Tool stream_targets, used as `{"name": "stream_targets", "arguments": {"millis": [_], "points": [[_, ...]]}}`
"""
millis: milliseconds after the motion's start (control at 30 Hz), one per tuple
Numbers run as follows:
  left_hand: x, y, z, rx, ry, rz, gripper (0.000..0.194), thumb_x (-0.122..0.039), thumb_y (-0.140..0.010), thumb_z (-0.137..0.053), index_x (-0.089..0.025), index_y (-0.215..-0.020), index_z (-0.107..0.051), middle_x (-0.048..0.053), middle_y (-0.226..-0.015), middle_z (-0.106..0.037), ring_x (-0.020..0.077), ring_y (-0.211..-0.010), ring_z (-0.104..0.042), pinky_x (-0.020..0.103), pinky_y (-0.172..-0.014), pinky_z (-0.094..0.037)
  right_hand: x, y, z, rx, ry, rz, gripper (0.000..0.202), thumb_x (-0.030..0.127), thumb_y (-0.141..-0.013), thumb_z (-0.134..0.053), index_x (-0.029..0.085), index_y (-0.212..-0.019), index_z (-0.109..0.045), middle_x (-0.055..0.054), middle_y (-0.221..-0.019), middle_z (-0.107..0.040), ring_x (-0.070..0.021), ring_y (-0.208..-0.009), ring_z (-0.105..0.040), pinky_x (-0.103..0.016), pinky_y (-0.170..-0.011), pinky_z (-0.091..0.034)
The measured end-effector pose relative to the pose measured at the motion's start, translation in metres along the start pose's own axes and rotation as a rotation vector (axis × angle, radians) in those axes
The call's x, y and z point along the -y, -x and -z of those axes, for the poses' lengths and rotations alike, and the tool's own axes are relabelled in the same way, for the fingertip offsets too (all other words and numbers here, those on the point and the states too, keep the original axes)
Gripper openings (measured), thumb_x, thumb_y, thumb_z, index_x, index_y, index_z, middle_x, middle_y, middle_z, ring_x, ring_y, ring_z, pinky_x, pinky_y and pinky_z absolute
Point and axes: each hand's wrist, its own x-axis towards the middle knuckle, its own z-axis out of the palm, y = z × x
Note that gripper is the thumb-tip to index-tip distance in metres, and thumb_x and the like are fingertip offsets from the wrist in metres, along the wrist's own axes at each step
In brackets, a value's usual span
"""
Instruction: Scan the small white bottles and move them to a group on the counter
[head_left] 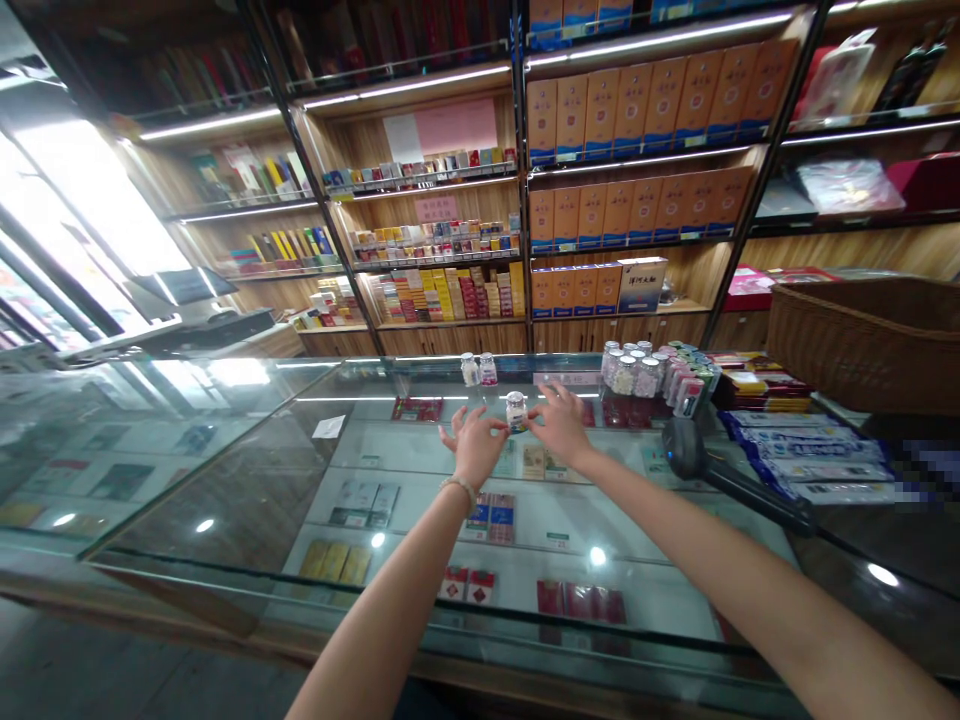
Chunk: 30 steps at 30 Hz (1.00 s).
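Note:
A small clear jar with a white lid (pixel 515 408) stands upright on the glass counter in front of me. My left hand (pixel 478 444) pinches its lower left side with thumb and forefinger, the other fingers spread. From the right, my right hand (pixel 561 422) grips the same jar low down between its fingertips. Just behind, to the left, are two similar jars, one with pale contents (pixel 469 370) and one with a pink label (pixel 488 370). Further right, a group of such jars (pixel 646 375) stands close together.
A black barcode scanner (pixel 739 480) lies on the glass countertop (pixel 420 450) at the right, beside blue and white packets (pixel 814 460). A wicker basket (pixel 862 340) sits behind them. Cigarette packs show under the glass. Shelves with orange boxes (pixel 649 100) line the back wall.

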Motion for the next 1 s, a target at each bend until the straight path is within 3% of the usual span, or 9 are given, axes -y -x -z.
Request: {"name": "stream_targets", "arguments": {"millis": [267, 467, 600, 800, 1000], "points": [[0.034, -0.032, 0.004, -0.077, -0.018, 0.068, 0.015, -0.034, -0.084, -0.07, -0.029, -0.091, -0.082, 0.007, -0.145, -0.062, 0.0358, -0.149, -0.032, 0.067, -0.121, -0.001, 0.038, -0.03, -0.035, 0.016, 0.03, -0.078, 0.023, 0.028, -0.094, -0.058, 0.022, -0.101, -0.079, -0.011, -0.158, -0.047, -0.0307, -0.151, -0.026, -0.056, -0.117, -0.02], [0.057, -0.062, 0.006, -0.116, -0.036, 0.096, 0.018, -0.035, -0.085, -0.069, -0.027, -0.093, -0.083, 0.008, -0.142, -0.064, 0.0354, -0.146, -0.036, 0.063, -0.122, -0.008, 0.055, -0.057, -0.061, 0.068, 0.042, -0.118, 0.03, 0.029, -0.096, -0.053, 0.024, -0.115, -0.076, -0.01, -0.164, -0.037, -0.0299, -0.154, -0.02, -0.055, -0.119, -0.02], [0.066, -0.081, 0.005, -0.126, -0.048, 0.096, 0.018, -0.036, -0.086, -0.067, -0.029, -0.092, -0.083, 0.007, -0.142, -0.064, 0.0367, -0.145, -0.036, 0.067, -0.12, -0.006, 0.058, -0.067, -0.075, 0.12, 0.059, -0.122, 0.039, 0.026, -0.096, -0.05, 0.026, -0.13, -0.069, -0.01, -0.169, -0.026, -0.0303, -0.157, -0.012, -0.056, -0.12, -0.017], [0.075, -0.104, 0.001, -0.139, -0.05, 0.129, 0.019, -0.037, -0.085, -0.067, -0.031, -0.093, -0.083, 0.005, -0.141, -0.065, 0.0371, -0.146, -0.033, 0.066, -0.12, -0.007, 0.062, -0.076, -0.085, 0.181, 0.097, -0.077, 0.048, 0.035, -0.099, -0.048, 0.026, -0.145, -0.055, -0.009, -0.173, -0.009, -0.0304, -0.158, 0.002, -0.059, -0.123, -0.004], [0.082, -0.119, -0.005, -0.155, -0.056, 0.159, 0.02, -0.036, -0.085, -0.066, -0.03, -0.094, -0.083, 0.005, -0.14, -0.065, 0.0358, -0.146, -0.033, 0.062, -0.121, -0.009, 0.07, -0.087, -0.085, 0.245, 0.122, -0.049, 0.061, 0.049, -0.101, -0.04, 0.017, -0.152, -0.045, -0.015, -0.172, 0.002, -0.0334, -0.158, 0.009, -0.061, -0.122, 0.004]]}}
